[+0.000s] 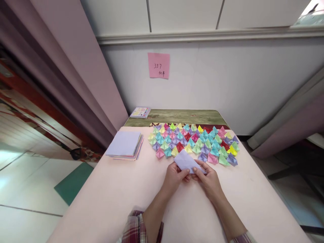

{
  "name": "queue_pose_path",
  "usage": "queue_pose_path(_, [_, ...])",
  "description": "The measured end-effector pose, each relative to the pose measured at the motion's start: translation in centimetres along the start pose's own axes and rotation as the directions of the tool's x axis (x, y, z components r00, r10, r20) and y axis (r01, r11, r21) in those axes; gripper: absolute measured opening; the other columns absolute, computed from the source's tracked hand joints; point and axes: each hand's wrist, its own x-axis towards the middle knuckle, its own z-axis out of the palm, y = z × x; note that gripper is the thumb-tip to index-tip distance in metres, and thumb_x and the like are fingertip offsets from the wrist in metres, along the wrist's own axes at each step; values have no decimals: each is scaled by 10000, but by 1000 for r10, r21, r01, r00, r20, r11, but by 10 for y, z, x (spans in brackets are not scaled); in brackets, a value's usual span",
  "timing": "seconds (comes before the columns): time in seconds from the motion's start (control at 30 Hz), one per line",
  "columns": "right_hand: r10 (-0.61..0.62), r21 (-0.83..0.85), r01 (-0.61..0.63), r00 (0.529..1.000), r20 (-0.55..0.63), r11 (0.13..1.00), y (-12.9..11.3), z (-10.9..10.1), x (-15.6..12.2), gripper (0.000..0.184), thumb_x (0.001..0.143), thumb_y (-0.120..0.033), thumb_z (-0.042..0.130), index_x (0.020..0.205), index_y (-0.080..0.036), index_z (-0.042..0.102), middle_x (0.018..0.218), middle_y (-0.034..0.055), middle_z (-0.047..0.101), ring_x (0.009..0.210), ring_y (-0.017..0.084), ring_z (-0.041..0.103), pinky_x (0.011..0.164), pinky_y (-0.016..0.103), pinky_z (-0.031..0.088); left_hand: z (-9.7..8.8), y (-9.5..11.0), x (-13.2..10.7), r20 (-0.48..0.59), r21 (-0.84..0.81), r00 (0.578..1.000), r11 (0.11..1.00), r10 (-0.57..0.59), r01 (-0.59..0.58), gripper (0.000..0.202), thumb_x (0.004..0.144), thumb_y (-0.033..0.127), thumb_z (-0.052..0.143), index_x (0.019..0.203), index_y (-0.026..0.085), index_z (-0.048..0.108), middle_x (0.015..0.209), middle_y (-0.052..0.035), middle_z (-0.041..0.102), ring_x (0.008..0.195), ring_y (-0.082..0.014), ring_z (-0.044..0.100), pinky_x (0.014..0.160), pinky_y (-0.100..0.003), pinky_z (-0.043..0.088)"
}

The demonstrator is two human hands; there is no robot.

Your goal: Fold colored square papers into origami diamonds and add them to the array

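Note:
A pale purple sheet of origami paper [186, 160], partly folded, is held between my two hands above the table. My left hand [175, 173] grips its lower left edge, thumb on top. My right hand [206, 175] pinches the lower right part, its thumb pressed on the paper and its fingers behind. Just beyond the paper stand many small folded paper pieces [179, 146] with pointed tips, in rows of blue, green, pink, red, yellow and purple. Some of them are hidden behind the held sheet.
A stack of square coloured paper [124, 144] lies on the left of the pink-covered table [121, 195]. At the back, a packet [140, 112] rests on a green wood-patterned surface [182, 116]. A pink note [158, 65] is stuck to the wall. Curtains [83, 67] hang at the left.

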Motion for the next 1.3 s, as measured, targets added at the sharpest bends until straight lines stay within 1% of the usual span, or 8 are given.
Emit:
queue_pose_path(0.17, [-38,-18,37,999,-34,999,1,1,-1,562,666,-491,798,1096,-151,672,830,64,733,648,201,671,638,324,569,1,-4,1,-36,128,999,992,11,-6,311,776,423,670,802,118,612,602,-49,662,486,-152,618,495,-248,513])
queue_pose_path(0.37, [-133,-126,133,991,7,983,7,8,-4,465,726,-468,749,1086,-185,671,968,78,731,766,236,688,674,332,572,4,-3,-4,-149,168,982,982,115,-89,386,815,457,619,1070,166,615,774,-43,698,571,-171,644,527,-252,513])
queue_pose_path(0.53, [-174,-102,179,983,62,979,10,15,-7,414,766,-445,719,1082,-183,663,954,79,742,772,234,689,699,330,568,9,8,-13,-71,228,978,958,196,-175,496,859,532,545,1195,172,609,748,-39,685,549,-155,584,514,-240,467])
queue_pose_path(0.7, [-203,-126,208,978,56,970,12,16,-8,384,768,-425,722,1060,-182,665,908,65,746,717,212,681,695,319,556,6,3,-9,-102,198,991,978,91,-70,671,934,620,236,1006,127,686,577,-36,618,483,-161,553,488,-262,451])
queue_pose_path(0.83, [-207,-114,213,976,65,970,10,16,-8,380,765,-443,721,1044,-189,673,866,54,744,724,216,682,683,311,557,4,-1,-4,-75,175,992,981,103,-89,452,884,547,483,1028,160,666,704,-30,667,510,-146,571,480,-244,446])
queue_pose_path(0.97, [-197,-139,204,978,63,969,7,14,-8,379,782,-473,696,1039,-195,686,868,47,730,730,215,669,659,297,553,4,1,-3,-39,117,995,990,88,-83,336,833,498,597,906,171,627,653,6,624,484,-123,556,442,-219,427])
queue_pose_path(1.13, [-222,-87,225,974,37,971,4,13,-8,345,807,-487,667,980,-191,705,852,48,715,746,208,648,653,282,537,4,3,-2,-74,75,995,995,70,-65,337,750,464,706,711,176,535,521,51,536,388,-75,463,386,-184,364])
queue_pose_path(1.3, [-264,-202,248,963,-53,947,5,9,-7,280,812,-461,668,810,-183,710,683,17,677,613,159,585,576,245,459,3,4,-1,-14,80,1000,996,26,-25,303,715,420,740,753,149,610,547,27,567,402,-73,474,382,-178,377])
